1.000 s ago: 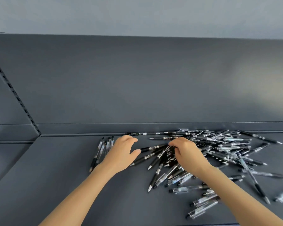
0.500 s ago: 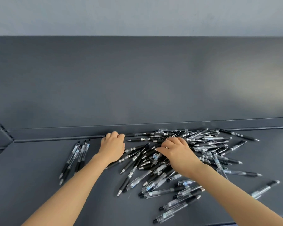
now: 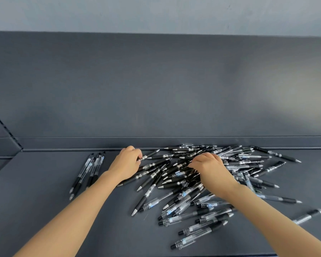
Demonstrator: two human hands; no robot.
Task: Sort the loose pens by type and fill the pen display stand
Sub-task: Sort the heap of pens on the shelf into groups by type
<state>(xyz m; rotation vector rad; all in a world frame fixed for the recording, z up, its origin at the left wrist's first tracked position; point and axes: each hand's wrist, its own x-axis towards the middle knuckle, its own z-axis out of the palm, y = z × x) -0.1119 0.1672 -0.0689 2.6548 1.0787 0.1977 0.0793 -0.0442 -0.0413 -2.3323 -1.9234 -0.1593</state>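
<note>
Loose pens lie heaped at centre right on a dark shelf. The right hand digs curled fingers into the heap, and what it holds is hidden. The left hand pinches a black pen at the heap's left edge. A small row of pens lies further left, and a stray pen at lower right is blurred.

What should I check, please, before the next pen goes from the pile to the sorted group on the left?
1. Left hand has a pen: ok, its fingers pinch the end of a pen at the pile's left edge.
2. Right hand has a pen: cannot tell, its fingers curl down into the pile.
3. Sorted group kept apart from the pile: ok.
4. All loose pens gathered: not ok, one stray pen lies apart at the right.
5. Display stand at hand: not ok, none in view.
</note>
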